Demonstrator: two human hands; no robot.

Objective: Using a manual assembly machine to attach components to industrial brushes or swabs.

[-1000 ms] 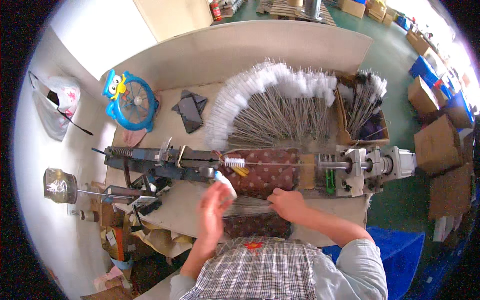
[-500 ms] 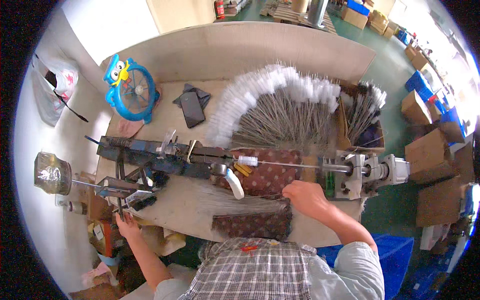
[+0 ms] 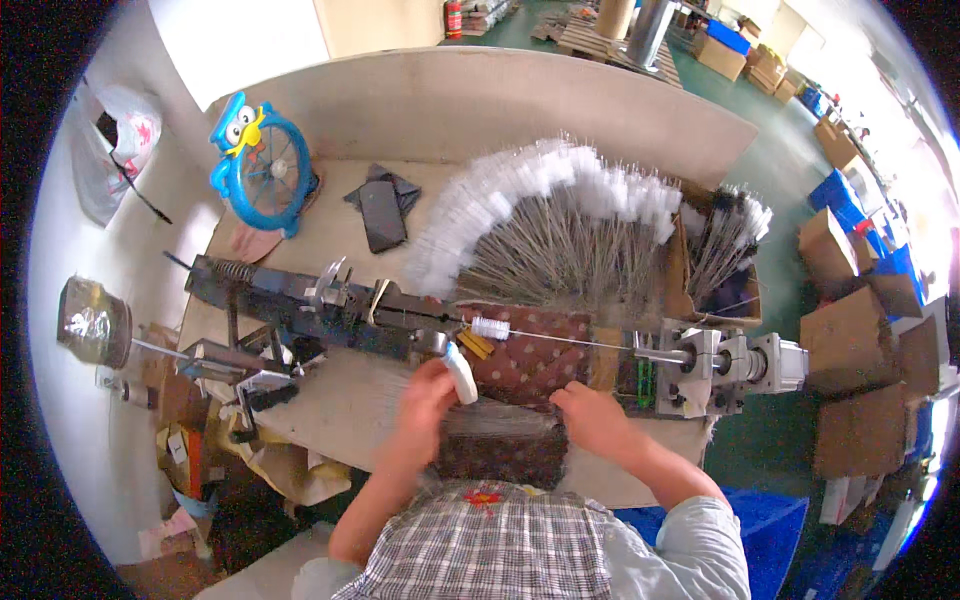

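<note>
A: Workshop bench (image 3: 330,410), pale top, backed by a beige board; concrete floor beyond. Item one?

B: White brush (image 3: 461,371), short and tilted, just below the dark machine rail (image 3: 320,310). Left hand (image 3: 425,392) is at its lower end; the grip itself cannot be made out.

A: Item two?

B: Right hand (image 3: 590,418), fingers curled downward, resting on the edge of the brown dotted cushion (image 3: 530,350); what it pinches cannot be told. A thin wire (image 3: 580,342) with a small white tuft (image 3: 490,328) runs above it into the grey motor unit (image 3: 720,365).

A: Surroundings?

B: Fan of finished white-tipped wire brushes (image 3: 550,225) behind; cardboard box (image 3: 725,255) of more at right; blue owl-shaped fan (image 3: 262,165), dark cloth (image 3: 380,205) at back left; glass jar (image 3: 92,322) far left.
</note>
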